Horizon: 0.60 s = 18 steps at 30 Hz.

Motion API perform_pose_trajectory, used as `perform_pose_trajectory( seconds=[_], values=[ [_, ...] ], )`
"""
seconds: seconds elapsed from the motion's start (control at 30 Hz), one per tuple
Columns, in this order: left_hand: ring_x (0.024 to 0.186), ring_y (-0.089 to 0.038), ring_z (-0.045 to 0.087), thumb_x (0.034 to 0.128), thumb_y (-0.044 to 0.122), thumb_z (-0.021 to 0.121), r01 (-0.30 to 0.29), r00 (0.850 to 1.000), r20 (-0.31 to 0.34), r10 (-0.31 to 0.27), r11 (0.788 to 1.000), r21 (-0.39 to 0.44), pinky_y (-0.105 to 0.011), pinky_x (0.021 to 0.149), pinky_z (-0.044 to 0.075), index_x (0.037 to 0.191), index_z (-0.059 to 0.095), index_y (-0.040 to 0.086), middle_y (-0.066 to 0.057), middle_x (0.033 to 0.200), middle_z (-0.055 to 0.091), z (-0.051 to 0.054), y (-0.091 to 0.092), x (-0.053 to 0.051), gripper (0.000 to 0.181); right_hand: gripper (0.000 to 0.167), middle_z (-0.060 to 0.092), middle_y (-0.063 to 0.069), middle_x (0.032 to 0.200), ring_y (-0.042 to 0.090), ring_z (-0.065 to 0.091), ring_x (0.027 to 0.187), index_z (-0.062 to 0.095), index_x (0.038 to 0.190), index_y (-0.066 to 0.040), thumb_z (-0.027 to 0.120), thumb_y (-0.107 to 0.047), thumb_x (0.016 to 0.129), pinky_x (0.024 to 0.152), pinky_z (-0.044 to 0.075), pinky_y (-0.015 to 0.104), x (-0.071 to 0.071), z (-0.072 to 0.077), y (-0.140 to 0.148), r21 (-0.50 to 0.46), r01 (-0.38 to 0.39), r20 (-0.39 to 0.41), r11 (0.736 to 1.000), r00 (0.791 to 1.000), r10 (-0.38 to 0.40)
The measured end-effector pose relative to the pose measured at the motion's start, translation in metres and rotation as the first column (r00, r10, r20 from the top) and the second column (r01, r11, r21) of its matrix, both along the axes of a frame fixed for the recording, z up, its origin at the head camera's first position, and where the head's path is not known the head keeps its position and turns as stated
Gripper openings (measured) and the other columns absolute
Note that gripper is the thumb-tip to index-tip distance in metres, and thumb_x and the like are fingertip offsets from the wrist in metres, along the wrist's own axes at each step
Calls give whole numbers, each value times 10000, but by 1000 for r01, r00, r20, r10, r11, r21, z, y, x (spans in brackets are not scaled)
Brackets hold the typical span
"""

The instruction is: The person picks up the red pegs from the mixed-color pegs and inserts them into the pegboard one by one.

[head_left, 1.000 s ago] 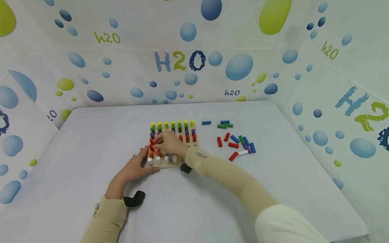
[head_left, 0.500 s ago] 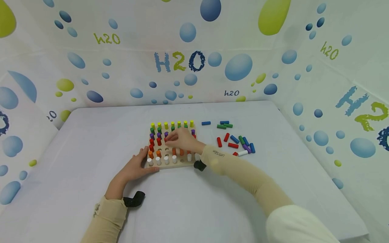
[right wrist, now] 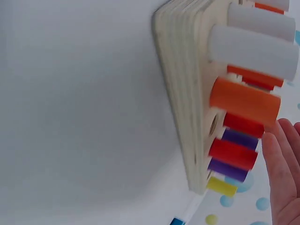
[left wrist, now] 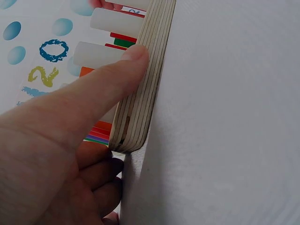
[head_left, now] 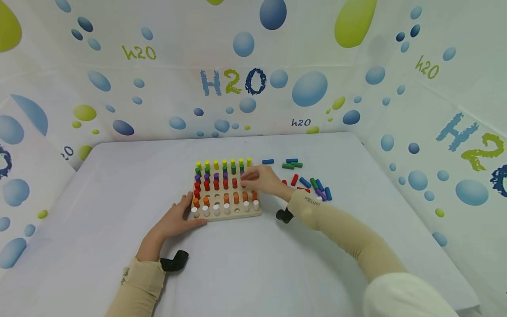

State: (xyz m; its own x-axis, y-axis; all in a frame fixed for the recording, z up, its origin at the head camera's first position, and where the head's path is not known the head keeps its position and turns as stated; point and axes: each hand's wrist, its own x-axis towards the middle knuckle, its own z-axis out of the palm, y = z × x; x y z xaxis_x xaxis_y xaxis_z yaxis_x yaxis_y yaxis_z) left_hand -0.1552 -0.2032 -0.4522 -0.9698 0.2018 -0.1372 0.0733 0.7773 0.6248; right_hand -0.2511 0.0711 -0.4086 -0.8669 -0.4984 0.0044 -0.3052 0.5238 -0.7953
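Observation:
A wooden pegboard [head_left: 222, 217] lies flat on the table, with upright pegs in colour rows. From back to front come yellow pegs [head_left: 215, 164], green, purple, red pegs [head_left: 216, 185], orange pegs [head_left: 236, 198] and white pegs [head_left: 226, 208]. One red peg [head_left: 196, 193] stands at the left end of an otherwise mostly bare row. My left hand [head_left: 176, 218] holds the board's near left corner, thumb along the front edge. My right hand [head_left: 262, 179] is over the board's right side, fingers extended near the red row, partly covering it. No peg shows in it in the right wrist view.
Loose pegs lie to the right of the board: blue pegs [head_left: 305, 182], red pegs [head_left: 295, 179], green pegs [head_left: 288, 166] and a purple peg [head_left: 321, 194]. My right forearm hides part of this group. A white table [head_left: 126, 185] meets a printed backdrop [head_left: 166, 101] behind.
My right hand has moved rightward across the board, from the left end to the right side, uncovering the red and orange pegs. My left hand has stayed at the corner.

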Motion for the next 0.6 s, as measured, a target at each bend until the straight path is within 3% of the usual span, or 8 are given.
perform_pose_trajectory(
  seconds=[0.37,0.6],
  values=[
    [1346,-437,40,760,509,674,4,1000,0,-4,1000,1,-593,1061,43,1452,90,-12,-256,1484,71,0,0,0,1045,249,681,61,1000,166,641,913,675,1039,-42,686,-172,828,815,520,299,-5,-3,46,15,56,-36,998,998,-55],
    [1343,-443,40,760,499,680,1,1000,4,-1,1000,1,-593,1061,42,1450,88,-16,-265,1480,70,1,-1,1,1046,249,676,57,1014,164,637,931,667,1044,-51,683,-180,831,831,513,294,-5,-6,69,49,52,-37,997,998,-50]
  ],
)
